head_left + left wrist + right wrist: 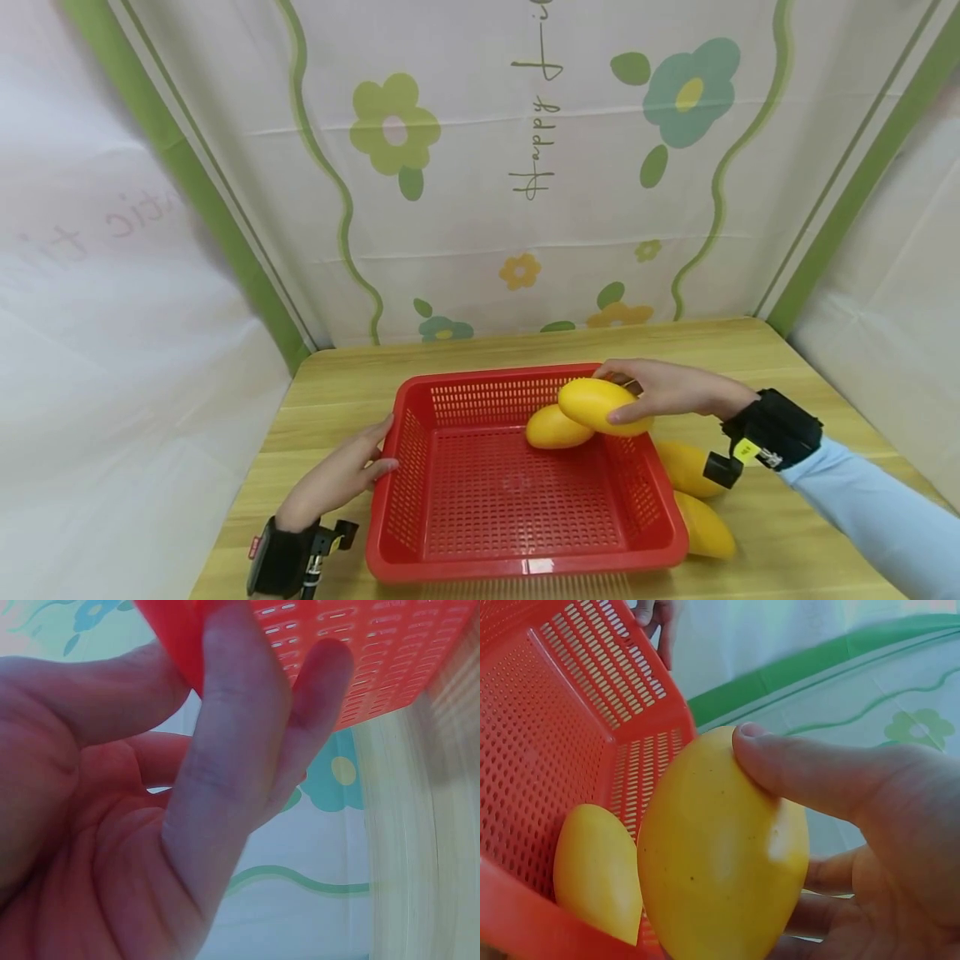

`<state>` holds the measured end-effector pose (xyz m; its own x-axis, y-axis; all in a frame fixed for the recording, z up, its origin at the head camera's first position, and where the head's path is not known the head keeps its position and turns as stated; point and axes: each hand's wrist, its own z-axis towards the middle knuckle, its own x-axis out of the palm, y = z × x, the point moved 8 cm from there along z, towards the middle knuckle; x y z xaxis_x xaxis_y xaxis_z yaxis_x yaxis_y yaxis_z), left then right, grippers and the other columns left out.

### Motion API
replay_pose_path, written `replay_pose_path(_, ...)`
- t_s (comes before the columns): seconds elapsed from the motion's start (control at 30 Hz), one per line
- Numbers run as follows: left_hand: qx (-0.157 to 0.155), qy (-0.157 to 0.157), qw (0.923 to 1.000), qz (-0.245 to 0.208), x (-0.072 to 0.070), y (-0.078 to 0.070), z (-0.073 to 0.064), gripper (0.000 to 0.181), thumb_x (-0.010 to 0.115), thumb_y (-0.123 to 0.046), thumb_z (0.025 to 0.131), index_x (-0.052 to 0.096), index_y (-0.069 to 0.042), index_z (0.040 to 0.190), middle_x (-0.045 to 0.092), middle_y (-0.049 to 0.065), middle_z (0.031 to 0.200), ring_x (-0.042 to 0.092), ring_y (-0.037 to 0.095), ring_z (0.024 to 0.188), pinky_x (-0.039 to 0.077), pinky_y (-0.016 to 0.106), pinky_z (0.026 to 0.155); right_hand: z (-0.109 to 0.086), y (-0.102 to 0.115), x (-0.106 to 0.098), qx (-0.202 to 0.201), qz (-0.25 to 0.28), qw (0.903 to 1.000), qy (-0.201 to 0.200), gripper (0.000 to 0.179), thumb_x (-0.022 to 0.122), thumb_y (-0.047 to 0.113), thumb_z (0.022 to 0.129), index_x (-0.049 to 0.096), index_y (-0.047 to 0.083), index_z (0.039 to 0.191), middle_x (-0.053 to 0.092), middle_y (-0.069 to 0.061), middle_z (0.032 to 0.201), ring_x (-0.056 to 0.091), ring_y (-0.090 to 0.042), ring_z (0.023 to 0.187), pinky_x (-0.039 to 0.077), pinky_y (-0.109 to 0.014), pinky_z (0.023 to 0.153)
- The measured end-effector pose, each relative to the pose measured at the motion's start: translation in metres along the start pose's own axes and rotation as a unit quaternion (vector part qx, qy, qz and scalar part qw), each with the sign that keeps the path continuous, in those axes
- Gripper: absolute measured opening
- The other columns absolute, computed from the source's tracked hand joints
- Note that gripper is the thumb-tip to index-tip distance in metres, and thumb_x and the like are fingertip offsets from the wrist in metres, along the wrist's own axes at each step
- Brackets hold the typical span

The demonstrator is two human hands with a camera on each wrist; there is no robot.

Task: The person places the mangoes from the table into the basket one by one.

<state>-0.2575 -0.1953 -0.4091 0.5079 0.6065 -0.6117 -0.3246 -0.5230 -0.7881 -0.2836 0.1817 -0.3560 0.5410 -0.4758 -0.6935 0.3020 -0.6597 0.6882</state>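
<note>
A yellow mango (592,403) is in my right hand (660,390), gripped between thumb and fingers above the right end of a red plastic basket (525,569). Close up in the right wrist view, the held mango (720,847) is smooth with a few dark specks. Another mango (553,429) lies inside the basket near its back right corner, partly behind the held one. My left hand (348,467) holds the basket's left rim. In the left wrist view its fingers (232,727) are against the perforated wall, the thumb at the rim.
Two more mangoes, one (682,468) behind the other (705,529), lie on the wooden table (352,375) against the basket's right side. A white curtain (480,208) with flower prints stands behind the table, and white fabric hangs on both sides.
</note>
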Motion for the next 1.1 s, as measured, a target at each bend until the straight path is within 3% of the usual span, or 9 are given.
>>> replay_pose_path(0.4,-0.001,0.002,1.0,-0.004,0.001,0.0,0.001,0.067,0.056,-0.004,0.099,0.022,-0.001,0.157,0.059,0.025,0.124,0.071,0.024,0.093,0.061,0.023,0.068,0.013,-0.001,0.012,0.002,-0.003,1.0,0.009,0.06,0.075,0.037,0.09,0.052,0.005,0.135,0.059,-0.015,0.134,0.055,-0.034,0.124,0.048,-0.056,0.103)
replay_pose_path(0.9,0.003,0.004,1.0,-0.007,0.002,0.001,0.002,0.066,0.056,-0.004,0.099,0.024,-0.002,0.157,0.059,0.025,0.124,0.071,0.025,0.094,0.061,0.023,0.068,0.028,0.004,0.029,0.02,-0.032,0.9993,0.008,0.06,0.08,0.036,0.084,0.058,0.006,0.131,0.062,-0.006,0.12,0.056,-0.021,0.102,0.05,-0.038,0.09)
replay_pose_path(1.1,0.0,0.006,0.9999,-0.016,0.001,0.0,0.001,0.066,0.056,-0.003,0.099,0.023,-0.001,0.157,0.059,0.025,0.124,0.071,0.025,0.093,0.061,0.024,0.068,0.039,0.006,0.034,0.017,-0.046,0.9988,0.009,0.059,0.081,0.036,0.082,0.059,0.009,0.129,0.063,-0.004,0.119,0.056,-0.02,0.102,0.05,-0.039,0.091)
